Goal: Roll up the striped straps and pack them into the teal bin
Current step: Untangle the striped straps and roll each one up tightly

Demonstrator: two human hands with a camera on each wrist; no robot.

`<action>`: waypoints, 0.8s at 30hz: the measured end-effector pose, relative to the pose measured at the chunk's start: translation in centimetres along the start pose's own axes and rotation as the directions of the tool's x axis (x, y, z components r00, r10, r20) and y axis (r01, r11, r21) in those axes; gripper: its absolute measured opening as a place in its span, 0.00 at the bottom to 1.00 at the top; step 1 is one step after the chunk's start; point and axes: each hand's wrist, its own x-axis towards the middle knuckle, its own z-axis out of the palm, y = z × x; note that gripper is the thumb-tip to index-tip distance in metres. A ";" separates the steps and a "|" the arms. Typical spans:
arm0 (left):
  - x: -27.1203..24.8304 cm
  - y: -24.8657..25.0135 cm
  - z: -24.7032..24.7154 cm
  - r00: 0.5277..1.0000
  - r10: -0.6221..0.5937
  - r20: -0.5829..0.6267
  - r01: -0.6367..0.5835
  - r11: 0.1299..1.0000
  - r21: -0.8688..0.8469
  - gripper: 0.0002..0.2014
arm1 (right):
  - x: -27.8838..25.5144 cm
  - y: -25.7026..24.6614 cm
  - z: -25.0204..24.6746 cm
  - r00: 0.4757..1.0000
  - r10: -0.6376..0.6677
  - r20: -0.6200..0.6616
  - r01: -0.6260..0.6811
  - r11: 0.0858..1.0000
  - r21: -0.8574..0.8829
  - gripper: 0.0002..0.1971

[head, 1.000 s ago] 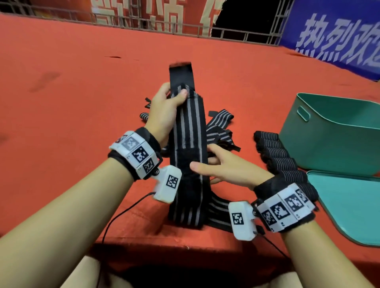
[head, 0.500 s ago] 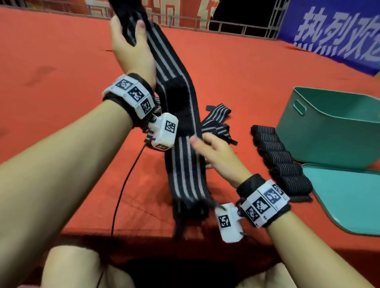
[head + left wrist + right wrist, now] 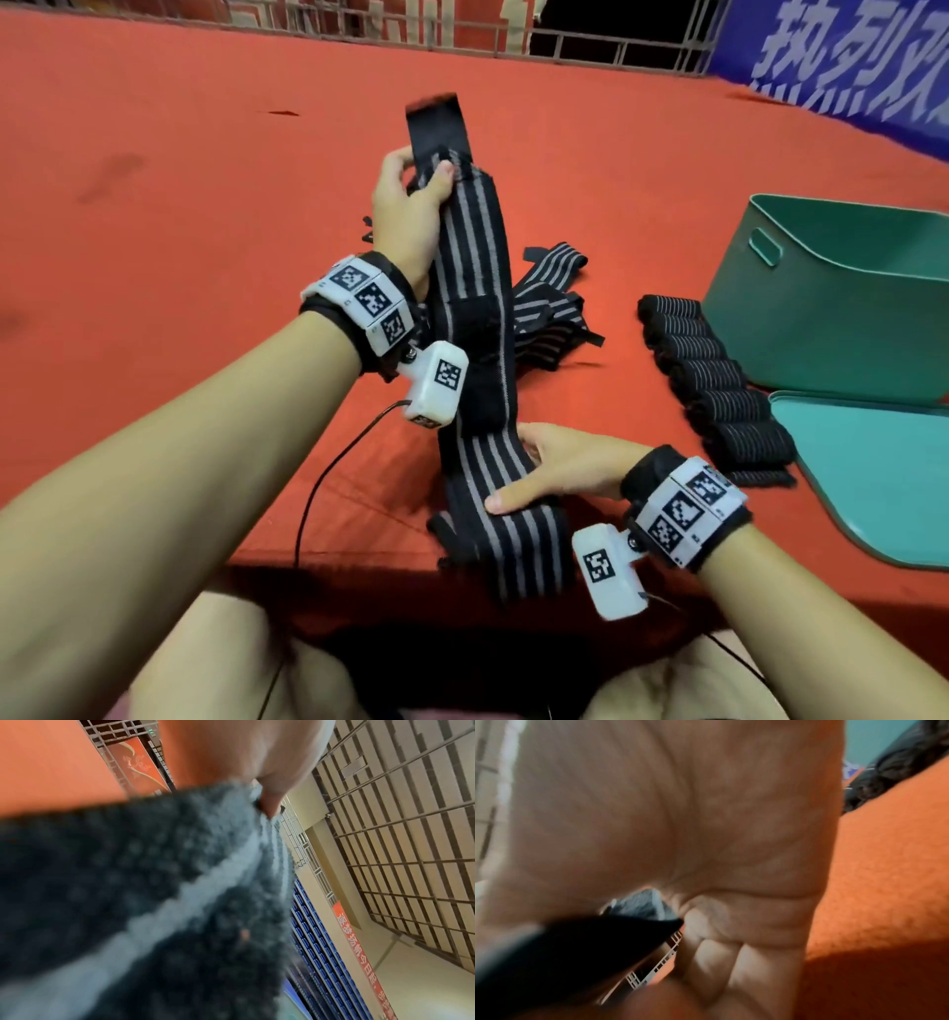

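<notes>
A striped strap (image 3: 475,288) was gripped near its top end by the left hand (image 3: 405,216) and, toward six o'clock, pinched by the right hand (image 3: 560,470); the teal bin (image 3: 842,303) stood at three o'clock.

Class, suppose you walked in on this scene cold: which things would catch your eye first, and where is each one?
First, the long striped strap stretched over the red table's near edge: the left hand pinches its upper end, the right hand holds its lower part. Next, the row of rolled straps at the right beside the teal bin, then the loose strap pile behind the held one.
</notes>
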 end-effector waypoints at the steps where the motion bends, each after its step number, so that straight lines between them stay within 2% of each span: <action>1: -0.3 0.0 0.1 0.999 -0.034 0.025 0.034 0.999 -0.013 0.09 | -0.2 -0.1 -0.3 0.999 0.001 0.049 -0.003 0.999 0.037 0.27; 2: -0.5 -0.1 0.3 0.997 -0.069 0.044 0.071 0.997 -0.029 0.09 | -0.4 -0.3 -0.8 0.997 0.000 0.078 -0.009 0.994 0.111 0.28; 4: -0.6 -0.2 0.3 0.980 -0.177 0.088 0.185 0.978 -0.094 0.09 | -0.5 -0.9 -2.1 0.998 0.039 0.058 -0.054 0.960 0.275 0.39; 5: -0.8 -0.1 0.3 0.961 -0.243 0.129 0.258 0.959 -0.118 0.09 | -0.5 -1.3 -2.9 0.999 0.049 -0.005 -0.045 0.954 0.297 0.43; 6: -1.0 -0.1 0.3 0.933 -0.308 0.189 0.333 0.935 -0.120 0.09 | -0.2 -1.5 -3.8 0.992 0.036 -0.120 -0.004 0.967 0.256 0.46; 7: -1.5 -0.2 0.2 0.895 -0.363 0.259 0.400 0.910 -0.107 0.08 | 0.0 -1.7 -4.7 0.962 -0.006 -0.273 0.056 0.983 0.175 0.45; 8: -2.1 -0.7 0.3 0.858 -0.400 0.321 0.448 0.889 -0.089 0.06 | 0.2 -2.2 -5.3 0.902 -0.074 -0.425 0.135 0.984 0.117 0.41; 9: -2.9 -1.3 0.4 0.830 -0.419 0.368 0.476 0.876 -0.077 0.05 | 0.6 -2.6 -6.0 0.832 -0.131 -0.539 0.230 0.966 0.120 0.35; 10: -3.7 -2.0 0.6 0.817 -0.423 0.392 0.483 0.873 -0.064 0.05 | 0.8 -3.5 -6.3 0.784 -0.165 -0.599 0.324 0.931 0.166 0.30; 12: -5.5 -3.6 0.9 0.818 -0.418 0.395 0.468 0.883 -0.036 0.06 | 1.8 -4.4 -6.5 0.756 -0.192 -0.626 0.417 0.878 0.234 0.22; 14: -6.9 -5.2 0.9 0.826 -0.426 0.368 0.465 0.885 -0.020 0.07 | 3.0 -4.3 -5.8 0.733 -0.189 -0.653 0.418 0.883 0.212 0.12; 17: -7.7 -6.4 0.3 0.839 -0.447 0.310 0.463 0.886 0.023 0.07 | 4.6 -2.8 -4.7 0.681 -0.182 -0.709 0.454 0.864 0.215 0.11; 21: -7.6 -6.4 -0.5 0.840 -0.470 0.271 0.435 0.882 0.180 0.02 | 5.1 -1.9 -4.0 0.688 -0.142 -0.711 0.496 0.808 0.318 0.11; 24: -7.7 -6.3 -0.7 0.827 -0.484 0.288 0.436 0.874 0.215 0.04 | 5.1 -1.7 -3.7 0.683 -0.180 -0.708 0.534 0.785 0.315 0.08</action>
